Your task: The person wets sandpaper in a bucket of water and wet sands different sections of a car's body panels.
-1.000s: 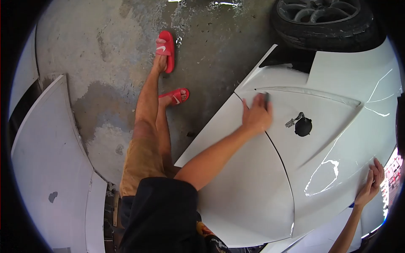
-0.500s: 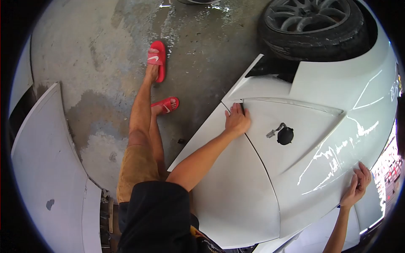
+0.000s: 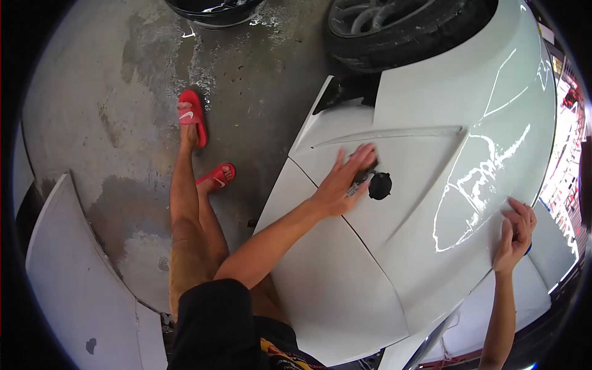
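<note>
My left hand [image 3: 342, 183] is over the white car panel [image 3: 345, 277], beside a round black hole [image 3: 380, 185] with a grey connector near it. Its fingers are blurred by motion and partly spread, closed around a small dark pad [image 3: 372, 164] pressed to the panel. The panel has a dark seam and a raised curved edge above the hand. My right hand [image 3: 515, 237] rests at the panel's right edge, its fingers bent and its thumb apart, with nothing visible in it. A bit of blue shows beside its wrist.
A tyre with a grey wheel [image 3: 394, 31] lies at the top. A round black object [image 3: 216, 12] stands on the wet concrete floor [image 3: 265, 80]. Another white panel [image 3: 86, 265] is at the lower left. My feet wear red sandals [image 3: 197, 120].
The view has shifted, so the car panel sits further left. My left hand has moved from the seam near the panel's upper corner toward the black hole, still with the dark pad. My right hand stays on the edge.
</note>
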Available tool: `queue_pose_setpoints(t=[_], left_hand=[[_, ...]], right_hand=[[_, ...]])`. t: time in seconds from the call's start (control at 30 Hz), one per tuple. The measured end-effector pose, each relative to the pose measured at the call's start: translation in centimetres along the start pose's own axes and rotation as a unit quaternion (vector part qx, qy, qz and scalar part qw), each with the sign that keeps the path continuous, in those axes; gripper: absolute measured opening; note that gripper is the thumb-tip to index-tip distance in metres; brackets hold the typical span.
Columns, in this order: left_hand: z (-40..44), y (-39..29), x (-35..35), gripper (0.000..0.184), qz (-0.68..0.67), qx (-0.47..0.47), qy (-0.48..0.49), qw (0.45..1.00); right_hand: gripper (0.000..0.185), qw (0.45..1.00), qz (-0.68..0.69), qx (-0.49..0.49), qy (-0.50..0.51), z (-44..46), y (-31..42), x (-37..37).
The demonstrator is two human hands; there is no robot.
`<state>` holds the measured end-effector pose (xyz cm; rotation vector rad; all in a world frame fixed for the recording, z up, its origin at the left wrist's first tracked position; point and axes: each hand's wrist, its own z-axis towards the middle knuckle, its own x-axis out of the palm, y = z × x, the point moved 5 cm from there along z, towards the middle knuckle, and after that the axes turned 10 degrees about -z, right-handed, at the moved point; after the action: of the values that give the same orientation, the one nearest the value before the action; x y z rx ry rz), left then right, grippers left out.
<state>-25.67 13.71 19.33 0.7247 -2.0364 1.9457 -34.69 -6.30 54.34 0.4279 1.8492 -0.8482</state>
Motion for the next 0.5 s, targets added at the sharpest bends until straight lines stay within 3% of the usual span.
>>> queue_pose_setpoints(t=[0.03, 0.17, 0.37, 0.43, 0.5], left_hand=[[1.2, -0.4, 0.5, 0.077, 0.077, 0.036, 0.023, 0.996], [-4.4, -0.7, 1.0, 0.074, 0.003, -0.005, 0.027, 1.0], [-5.1, -0.7, 2.8, 0.069, 0.095, -0.037, -0.005, 0.995], [-8.4, -2.1, 4.8, 0.066, 0.146, 0.001, -0.014, 0.989], [-10.4, -4.7, 6.8, 0.067, 0.121, -0.042, -0.002, 0.992]], right_hand=[[0.017, 1.0, 0.007, 0.003, 0.0, -0.1, -0.1, 0.0], [0.017, 1.0, 0.018, -0.002, -0.006, -0.1, -0.7, 0.2], [0.017, 1.0, 0.019, 0.0, -0.013, -0.6, -0.6, 0.1], [0.017, 1.0, 0.015, 0.001, -0.023, -0.3, -0.6, 0.0], [0.017, 1.0, 0.015, 0.006, -0.021, -0.6, -0.9, 0.1]])
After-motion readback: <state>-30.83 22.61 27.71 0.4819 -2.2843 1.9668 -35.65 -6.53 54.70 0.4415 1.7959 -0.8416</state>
